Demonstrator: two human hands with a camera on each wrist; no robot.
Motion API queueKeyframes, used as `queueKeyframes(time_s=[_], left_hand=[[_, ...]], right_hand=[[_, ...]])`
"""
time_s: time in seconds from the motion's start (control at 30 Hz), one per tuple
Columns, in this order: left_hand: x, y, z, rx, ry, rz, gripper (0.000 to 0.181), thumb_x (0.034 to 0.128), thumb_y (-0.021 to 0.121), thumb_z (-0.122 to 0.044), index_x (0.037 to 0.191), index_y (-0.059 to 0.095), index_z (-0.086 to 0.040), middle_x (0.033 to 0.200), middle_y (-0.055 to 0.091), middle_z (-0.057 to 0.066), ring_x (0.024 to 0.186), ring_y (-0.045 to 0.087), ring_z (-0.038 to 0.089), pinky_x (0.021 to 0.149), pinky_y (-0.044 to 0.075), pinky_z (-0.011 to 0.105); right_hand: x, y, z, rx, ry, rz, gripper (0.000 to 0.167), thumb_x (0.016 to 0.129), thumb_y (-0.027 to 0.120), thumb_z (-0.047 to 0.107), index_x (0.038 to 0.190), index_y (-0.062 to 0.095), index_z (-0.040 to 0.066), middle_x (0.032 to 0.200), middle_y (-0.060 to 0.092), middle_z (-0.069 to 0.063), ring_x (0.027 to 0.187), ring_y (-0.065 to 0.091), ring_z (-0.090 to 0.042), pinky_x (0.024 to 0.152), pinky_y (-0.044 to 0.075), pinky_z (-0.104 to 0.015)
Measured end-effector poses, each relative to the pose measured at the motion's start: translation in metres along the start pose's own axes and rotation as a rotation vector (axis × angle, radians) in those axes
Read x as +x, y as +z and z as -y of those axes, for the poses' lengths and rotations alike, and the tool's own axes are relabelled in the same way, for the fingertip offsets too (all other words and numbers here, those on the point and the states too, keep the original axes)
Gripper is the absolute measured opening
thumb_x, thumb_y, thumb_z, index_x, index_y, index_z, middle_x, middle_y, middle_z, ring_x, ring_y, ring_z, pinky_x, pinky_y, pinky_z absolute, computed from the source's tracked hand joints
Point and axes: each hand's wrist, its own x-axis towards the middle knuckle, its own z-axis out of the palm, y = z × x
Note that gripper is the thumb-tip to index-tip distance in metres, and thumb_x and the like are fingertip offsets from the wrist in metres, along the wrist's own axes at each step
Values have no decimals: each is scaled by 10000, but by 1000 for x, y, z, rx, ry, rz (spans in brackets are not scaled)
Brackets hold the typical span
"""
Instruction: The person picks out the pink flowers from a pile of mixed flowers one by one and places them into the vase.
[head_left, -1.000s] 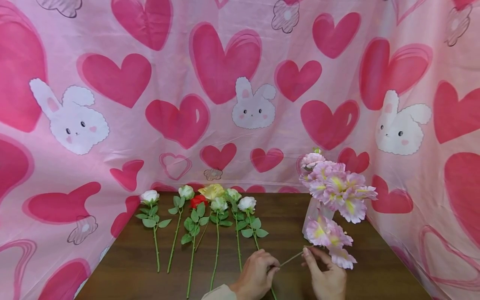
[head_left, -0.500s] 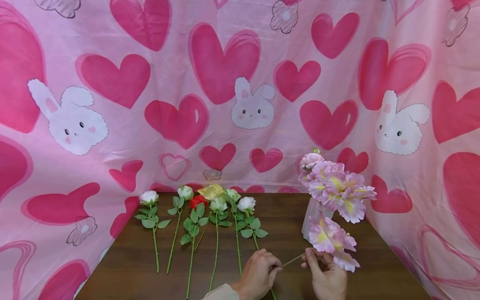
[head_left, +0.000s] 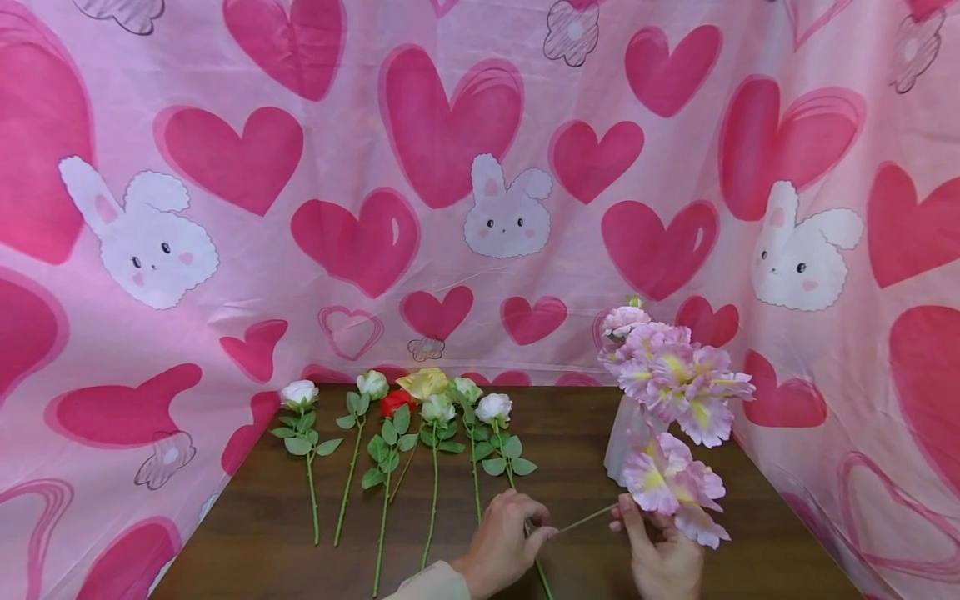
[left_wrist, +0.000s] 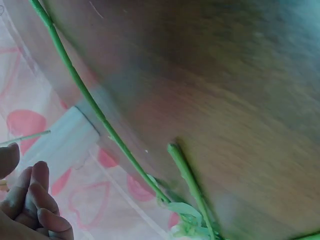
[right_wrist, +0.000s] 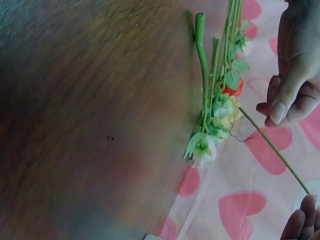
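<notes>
My right hand (head_left: 666,552) pinches the stem (head_left: 585,518) of a pink-and-yellow artificial flower (head_left: 671,483), whose ruffled bloom hangs to the right. That stem points left, toward my left hand (head_left: 501,537). In the right wrist view, its bare end (right_wrist: 241,109) lies apart from the left fingers. Loosely bent, the left fingers show a gap to the thumb in the head view and hold nothing visible. Just behind the held bloom stands a white vase (head_left: 624,442) with a bunch of similar pink flowers (head_left: 678,375).
Several white or pale roses (head_left: 438,408), a red rose (head_left: 396,402) and a yellow flower (head_left: 423,383) lie across the brown table (head_left: 255,533). One rose stem (head_left: 542,577) passes under my left hand. A pink heart-patterned cloth (head_left: 360,242) encloses the back and sides.
My right hand has moved slightly right and down with the pink flower. My left hand has shifted a little left, away from the stem's end, and more stem shows between the hands.
</notes>
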Motion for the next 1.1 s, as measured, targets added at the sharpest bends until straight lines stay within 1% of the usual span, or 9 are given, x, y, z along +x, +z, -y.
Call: queueKeyframes(time_s=[0.17, 0.3, 0.43, 0.53, 0.57, 0.7, 0.8, 0.9, 1.1], left_hand=[[-3, -4, 5, 23, -36, -5, 116, 835, 863, -207, 874, 765, -157, 848, 722, -105, 805, 602, 43, 773, 470, 249], [-4, -8, 8, 28, -81, 9, 125, 844, 858, -230, 893, 773, -153, 878, 731, -105, 812, 599, 51, 771, 474, 261], [-5, -10, 10, 27, -106, 26, 122, 856, 852, -238, 905, 773, -158, 880, 728, -103, 807, 576, 33, 771, 475, 267], [-6, -11, 12, 25, -110, 17, 120, 848, 859, -232, 900, 768, -174, 866, 722, -111, 798, 570, 30, 762, 472, 267], [-7, -11, 13, 29, -107, 10, 121, 843, 863, -228, 899, 767, -180, 861, 719, -112, 792, 568, 29, 755, 469, 263], [-9, -14, 16, 40, -115, -12, 140, 822, 878, -218, 890, 763, -174, 834, 717, -92, 743, 527, 12, 723, 445, 251], [-10, -17, 18, 38, -136, -7, 139, 822, 878, -217, 873, 758, -167, 818, 713, -74, 707, 490, -4, 713, 431, 256], [-11, -19, 20, 26, -151, -1, 138, 824, 877, -212, 850, 750, -163, 811, 702, -91, 704, 488, -10, 731, 438, 280], [-15, -24, 27, 33, -192, 20, 154, 839, 866, -230, 912, 763, -142, 858, 699, -118, 787, 533, 21, 743, 456, 295]], right_hand=[[4, -4, -4, 7, -46, 9, 110, 880, 650, -205, 821, 705, -130, 661, 707, -86, 534, 659, -75, 596, 524, -148], [9, -7, -5, 11, -104, 32, 143, 868, 644, -227, 835, 713, -107, 674, 705, -104, 550, 665, -71, 599, 533, -164], [12, -9, -4, 23, -142, 65, 98, 859, 627, -253, 856, 683, -173, 691, 716, -99, 581, 680, -52, 607, 543, -174], [14, -11, -4, 61, -152, 65, 91, 844, 620, -277, 891, 664, -212, 709, 728, -78, 596, 688, -54, 608, 544, -176], [15, -11, -4, 82, -158, 61, 100, 839, 620, -282, 899, 662, -214, 716, 733, -67, 598, 690, -54, 605, 543, -173], [21, -11, -9, 307, -255, 72, 210, 777, 575, -365, 950, 623, -257, 778, 742, -121, 632, 715, -101, 616, 553, -184], [25, -13, -15, 441, -324, 97, 324, 730, 540, -410, 1026, 581, -287, 861, 748, -144, 673, 733, -127, 619, 563, -199], [29, -15, -18, 484, -350, 111, 406, 712, 522, -426, 1096, 548, -298, 925, 749, -132, 718, 743, -141, 616, 569, -216], [36, -19, -21, 523, -384, 115, 392, 699, 504, -437, 1071, 536, -318, 999, 743, -151, 772, 742, -164, 633, 576, -225]])
